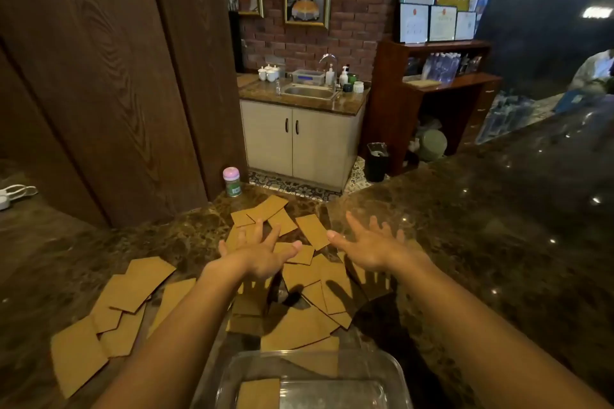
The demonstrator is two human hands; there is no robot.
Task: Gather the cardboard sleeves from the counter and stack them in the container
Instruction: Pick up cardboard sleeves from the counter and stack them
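Several flat brown cardboard sleeves [300, 325] lie scattered over the dark marble counter [481, 226], some overlapping, with a looser group at the left [133, 289]. A clear plastic container [392, 372] stands at the near edge, and one sleeve [257, 393] lies inside it. My left hand [262, 252] hovers above the far sleeves, fingers spread, holding nothing. Beside it, my right hand [372, 246] is also raised and spread, empty, over the right side of the pile.
A small jar with a pink lid [231, 181] stands at the counter's far edge by a wooden wall panel. A white power strip [10, 196] lies at far left. Beyond the counter are a sink cabinet [302, 139], a black bin [376, 161] and wooden shelves.
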